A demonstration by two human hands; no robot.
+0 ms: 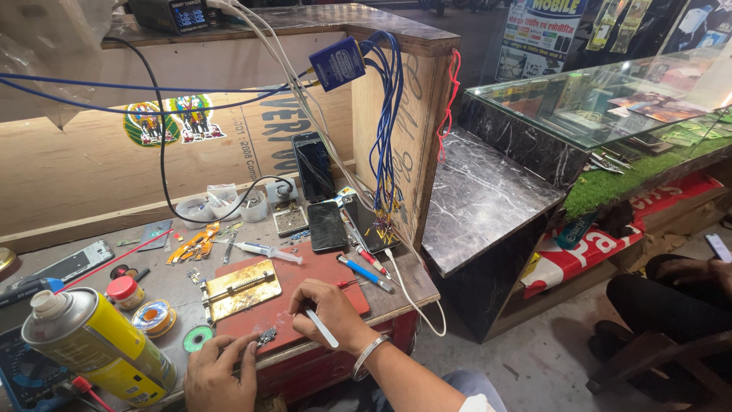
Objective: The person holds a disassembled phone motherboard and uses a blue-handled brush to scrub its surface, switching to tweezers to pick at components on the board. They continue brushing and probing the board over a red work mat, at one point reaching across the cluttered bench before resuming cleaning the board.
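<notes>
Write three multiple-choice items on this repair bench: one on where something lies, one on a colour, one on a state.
1. Where does the yellow spray can stand?
A. At the near left of the bench, left of the left hand
B. On the glass counter
C. On the floor

2. What colour is the mat under the hands?
A. Green
B. Red
C. White

3. What is the right hand doing?
A. Resting empty and flat
B. Gripping the spray can
C. Holding a thin white tool

Answers:
1 A: the can sits at the near left corner of the bench, beside the left hand.
2 B: the mat shows red around the brass holder plate.
3 C: the white tool sticks out of the closed fingers, while the left hand's fingertips touch a small dark part at the mat's near edge.
</notes>
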